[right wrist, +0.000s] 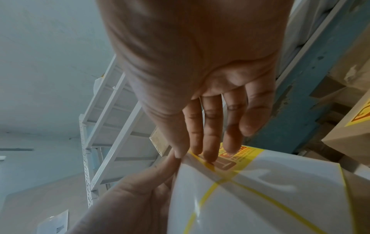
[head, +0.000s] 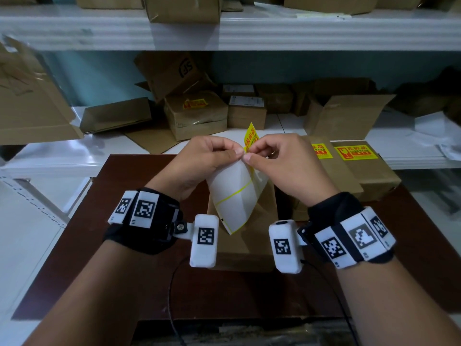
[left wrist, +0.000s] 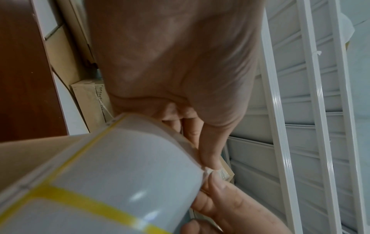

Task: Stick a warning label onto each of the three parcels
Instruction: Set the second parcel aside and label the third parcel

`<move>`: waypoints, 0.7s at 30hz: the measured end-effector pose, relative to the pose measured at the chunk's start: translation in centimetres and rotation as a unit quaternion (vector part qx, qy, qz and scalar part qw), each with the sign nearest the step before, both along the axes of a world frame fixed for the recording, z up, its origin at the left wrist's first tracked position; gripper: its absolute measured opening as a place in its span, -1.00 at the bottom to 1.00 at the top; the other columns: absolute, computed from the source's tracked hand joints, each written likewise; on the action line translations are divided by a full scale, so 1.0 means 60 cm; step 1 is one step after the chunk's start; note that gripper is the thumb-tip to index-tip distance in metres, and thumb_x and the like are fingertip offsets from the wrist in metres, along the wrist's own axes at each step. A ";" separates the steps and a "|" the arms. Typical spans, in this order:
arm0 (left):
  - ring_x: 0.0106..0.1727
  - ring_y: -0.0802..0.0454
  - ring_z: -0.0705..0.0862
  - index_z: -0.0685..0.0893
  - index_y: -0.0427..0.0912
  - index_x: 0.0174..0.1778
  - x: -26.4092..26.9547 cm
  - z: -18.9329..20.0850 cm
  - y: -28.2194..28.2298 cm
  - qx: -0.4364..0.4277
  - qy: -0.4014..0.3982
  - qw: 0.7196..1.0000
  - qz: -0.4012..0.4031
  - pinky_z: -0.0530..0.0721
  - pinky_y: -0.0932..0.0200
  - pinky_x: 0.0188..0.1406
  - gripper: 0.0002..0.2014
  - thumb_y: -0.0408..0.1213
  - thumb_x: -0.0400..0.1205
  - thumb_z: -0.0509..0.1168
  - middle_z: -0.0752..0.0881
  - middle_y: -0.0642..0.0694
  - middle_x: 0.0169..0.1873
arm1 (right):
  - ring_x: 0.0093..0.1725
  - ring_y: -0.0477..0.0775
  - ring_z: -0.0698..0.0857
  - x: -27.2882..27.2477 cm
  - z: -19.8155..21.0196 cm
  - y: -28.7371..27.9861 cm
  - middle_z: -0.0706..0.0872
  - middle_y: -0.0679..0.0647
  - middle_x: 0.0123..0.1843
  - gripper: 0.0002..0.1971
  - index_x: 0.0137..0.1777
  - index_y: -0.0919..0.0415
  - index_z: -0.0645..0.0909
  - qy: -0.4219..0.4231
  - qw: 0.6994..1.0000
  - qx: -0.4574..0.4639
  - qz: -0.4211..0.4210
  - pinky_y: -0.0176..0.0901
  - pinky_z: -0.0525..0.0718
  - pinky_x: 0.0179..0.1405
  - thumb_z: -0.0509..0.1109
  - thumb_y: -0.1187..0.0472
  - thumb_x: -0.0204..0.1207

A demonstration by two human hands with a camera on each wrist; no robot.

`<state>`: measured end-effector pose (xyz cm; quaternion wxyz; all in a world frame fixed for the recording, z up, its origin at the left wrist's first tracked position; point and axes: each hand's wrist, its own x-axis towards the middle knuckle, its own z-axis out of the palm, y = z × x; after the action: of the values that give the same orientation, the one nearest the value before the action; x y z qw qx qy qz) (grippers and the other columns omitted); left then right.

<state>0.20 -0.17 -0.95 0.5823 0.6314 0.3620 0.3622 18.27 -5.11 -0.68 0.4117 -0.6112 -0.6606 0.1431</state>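
Note:
Both hands meet above a plain cardboard parcel (head: 245, 248) on the brown table (head: 74, 258). My left hand (head: 212, 153) pinches the top corner of a white backing sheet (head: 232, 196) with yellow outlines (left wrist: 104, 182). My right hand (head: 274, 156) pinches the corner of a yellow warning label (head: 251, 136) that stands up from the sheet; in the right wrist view the label (right wrist: 236, 154) lies under the fingertips. Two parcels to the right (head: 374, 176) each carry a yellow label (head: 356, 153), the nearer one (head: 319, 151) partly hidden by my right hand.
White shelving (head: 249, 28) behind the table holds several cardboard boxes, one with a yellow label (head: 195, 104). An open empty box (head: 346, 116) stands at the back right. Black cables (head: 172, 290) run from the wrist cameras across the table's front.

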 end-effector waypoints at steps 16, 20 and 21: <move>-0.12 0.10 0.69 0.77 -0.19 -0.13 0.002 0.002 -0.003 0.053 0.040 0.998 0.002 0.61 0.22 -0.07 -0.88 -0.33 0.69 0.35 0.78 -0.11 -0.15 | -0.31 0.07 0.82 -0.002 -0.002 0.005 0.83 0.08 -0.32 -0.89 -0.22 0.02 0.81 0.070 0.997 -0.042 0.014 0.26 0.78 -0.11 0.54 0.04 0.48; -0.18 0.17 0.69 0.76 -0.17 -0.14 0.003 0.003 -0.005 0.069 0.054 0.996 0.001 0.63 0.33 -0.14 -0.87 -0.35 0.69 0.34 0.78 -0.05 -0.20 | -0.29 0.09 0.82 -0.004 0.001 0.000 0.83 0.10 -0.30 -0.85 -0.22 0.01 0.81 0.064 0.997 -0.046 0.017 0.26 0.78 -0.12 0.51 -0.02 0.48; -0.18 0.17 0.69 0.76 -0.18 -0.14 0.003 0.003 -0.005 0.070 0.055 0.996 -0.001 0.63 0.34 -0.15 -0.87 -0.36 0.69 0.34 0.78 -0.04 -0.20 | -0.27 0.12 0.82 -0.005 0.003 -0.002 0.83 0.10 -0.29 -0.79 -0.21 0.00 0.82 0.066 0.997 -0.047 0.018 0.27 0.78 -0.12 0.48 -0.10 0.45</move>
<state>0.37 -0.46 -0.79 0.5161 0.6899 0.3669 0.3508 17.98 -5.23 -0.50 0.4224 -0.6068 -0.6359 0.2214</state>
